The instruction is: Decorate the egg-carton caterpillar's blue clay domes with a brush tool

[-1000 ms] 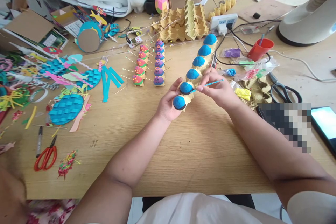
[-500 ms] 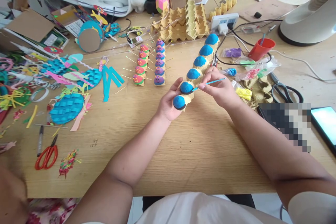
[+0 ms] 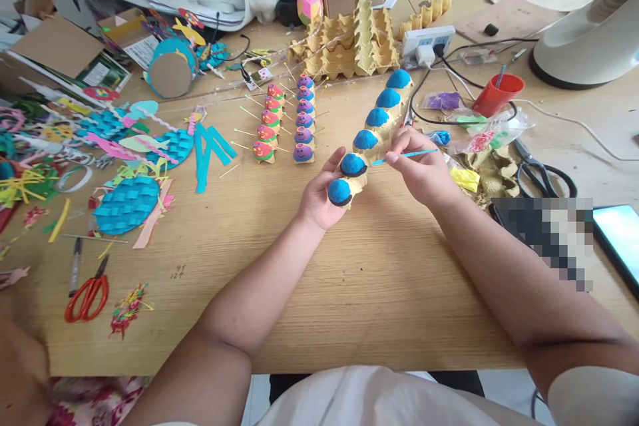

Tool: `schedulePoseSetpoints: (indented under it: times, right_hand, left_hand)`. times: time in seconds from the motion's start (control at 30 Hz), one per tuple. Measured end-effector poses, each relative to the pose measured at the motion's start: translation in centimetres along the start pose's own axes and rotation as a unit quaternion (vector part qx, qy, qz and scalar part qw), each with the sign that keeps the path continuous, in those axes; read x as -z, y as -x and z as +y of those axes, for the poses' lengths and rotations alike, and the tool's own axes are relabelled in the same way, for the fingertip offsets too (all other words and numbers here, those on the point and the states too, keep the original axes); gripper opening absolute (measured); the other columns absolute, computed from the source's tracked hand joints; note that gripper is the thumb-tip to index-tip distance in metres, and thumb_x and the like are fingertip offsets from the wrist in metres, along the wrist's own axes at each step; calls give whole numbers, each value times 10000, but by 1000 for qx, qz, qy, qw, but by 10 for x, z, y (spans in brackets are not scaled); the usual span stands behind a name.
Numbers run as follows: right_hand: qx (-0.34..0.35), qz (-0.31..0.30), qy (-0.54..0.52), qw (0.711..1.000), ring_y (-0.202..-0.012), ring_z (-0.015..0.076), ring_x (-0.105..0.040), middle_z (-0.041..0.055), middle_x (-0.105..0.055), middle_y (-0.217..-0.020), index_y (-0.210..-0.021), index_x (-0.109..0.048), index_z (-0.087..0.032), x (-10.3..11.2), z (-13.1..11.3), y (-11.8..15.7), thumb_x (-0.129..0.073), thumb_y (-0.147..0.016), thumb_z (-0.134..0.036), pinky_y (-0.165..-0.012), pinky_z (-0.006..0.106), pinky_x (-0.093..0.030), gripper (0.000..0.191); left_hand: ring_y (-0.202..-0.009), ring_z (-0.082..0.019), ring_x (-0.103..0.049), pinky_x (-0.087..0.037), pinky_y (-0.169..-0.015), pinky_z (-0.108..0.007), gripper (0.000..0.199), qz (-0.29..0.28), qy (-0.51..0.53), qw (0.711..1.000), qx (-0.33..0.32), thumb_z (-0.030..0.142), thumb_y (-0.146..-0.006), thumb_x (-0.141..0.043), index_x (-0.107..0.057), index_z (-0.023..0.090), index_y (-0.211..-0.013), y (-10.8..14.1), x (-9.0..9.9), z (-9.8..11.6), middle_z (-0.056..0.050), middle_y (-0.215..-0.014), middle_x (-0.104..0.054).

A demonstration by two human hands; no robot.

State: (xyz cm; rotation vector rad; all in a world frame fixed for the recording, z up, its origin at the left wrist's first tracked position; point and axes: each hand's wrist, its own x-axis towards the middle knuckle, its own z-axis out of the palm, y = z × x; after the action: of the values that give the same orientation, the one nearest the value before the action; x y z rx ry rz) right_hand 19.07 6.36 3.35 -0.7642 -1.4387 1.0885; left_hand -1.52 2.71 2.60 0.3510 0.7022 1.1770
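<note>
My left hand (image 3: 321,198) grips the near end of an egg carton strip (image 3: 358,185), thumb up along its left side. Blue domes (image 3: 378,118) cap the strip's bumps in a row that slants away to the right. A dark band (image 3: 342,201) curves along the lower edge of the nearest two domes. My right hand (image 3: 418,170) pinches a thin blue stick-like tool (image 3: 380,160). The tool's tip points left, just right of the second dome, with a small gap between them.
Two short rows of decorated carton bumps (image 3: 304,121) with pins stand at mid-table. Paper crafts (image 3: 127,205) and red scissors (image 3: 88,296) lie left. To the right are a red cup (image 3: 496,96), black-handled scissors (image 3: 542,170), cables, a yellow packet (image 3: 465,178) and a phone (image 3: 619,239).
The blue tool's tip has come away from the second dome, a little to the right. My left hand and the strip have shifted slightly left and tilted a little.
</note>
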Motion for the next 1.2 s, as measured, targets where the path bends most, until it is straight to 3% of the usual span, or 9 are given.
schedulePoseSetpoints:
  times: [0.17,0.3,0.37,0.47,0.57,0.77,0.87,1.07,1.2]
  right_hand:
    - [-46,25,-88,995,-807,180,-511,4,-547,-817,-745,-626,-249,-3,0,0,-772,-896,-520,-813,351,-453,343]
    - [-71,26,-36,996,-899,213,-615,44,-683,-867,-799,-736,-245,-7,-4,4,-618,-879,-360,-868,374,-497,183]
    - [-80,27,-5,996,-850,206,-629,48,-694,-789,-743,-748,-231,-10,-5,6,-588,-812,-249,-806,358,-495,175]
    - [-160,17,-3,987,-601,141,-486,15,-585,-586,-650,-723,-208,-16,-7,7,-591,-717,-168,-585,302,-345,154]
    - [-248,5,-80,965,-529,92,-391,14,-618,-632,-706,-735,-181,-19,-9,6,-699,-738,-228,-500,282,-185,67]
    - [-349,-56,-217,910,-593,75,-405,-43,-503,-632,-787,-714,-173,-13,-6,7,-1037,-628,-550,-464,220,-112,521]
    - [-359,-85,-256,894,-592,61,-359,-59,-473,-622,-755,-660,-176,-14,-3,9,-1080,-601,-514,-471,196,-134,561]
    - [-358,-46,-293,886,-578,41,-356,-71,-472,-648,-760,-628,-169,-19,4,10,-1097,-595,-461,-464,167,-177,576]
    - [-349,-60,-283,891,-559,42,-334,-76,-478,-600,-744,-617,-177,-19,7,10,-1082,-618,-494,-462,169,-177,577]
  left_hand:
    - [-992,-188,-773,-579,-891,-308,589,-15,-7,1000,-15,153,-882,-679,-691,315,-1448,-3,5,-3,-19,-1062,-827]
    - [-1034,-197,-780,-587,-924,-322,584,-20,-15,999,-35,142,-852,-665,-702,293,-1415,-2,2,-5,-26,-1089,-829]
    - [-1096,-205,-782,-587,-960,-333,560,-12,-30,998,-46,140,-862,-656,-710,278,-1402,-2,0,-5,-38,-1148,-833]
    - [-1069,-189,-791,-599,-953,-325,530,0,-35,998,-55,93,-879,-621,-732,271,-1366,-2,-1,-6,-21,-1097,-842]
    - [-1051,-176,-799,-608,-949,-317,550,5,-35,998,-56,62,-900,-595,-737,285,-1383,-2,-2,-5,-3,-1048,-848]
    - [-1034,-169,-797,-593,-908,-298,510,21,-47,997,-57,60,-935,-607,-745,266,-1380,-2,0,-5,-21,-1112,-850]
    - [-1030,-171,-799,-604,-899,-296,497,11,-59,996,-63,64,-932,-632,-746,265,-1372,-3,0,-7,-17,-1110,-851]
    - [-1186,-184,-793,-594,-1050,-316,550,11,-79,995,-64,59,-888,-654,-696,266,-1396,-4,-2,-10,-9,-1163,-850]
    - [-1115,-167,-810,-613,-990,-289,553,-4,-77,995,-68,73,-871,-667,-692,282,-1382,-3,-2,-10,0,-1178,-854]
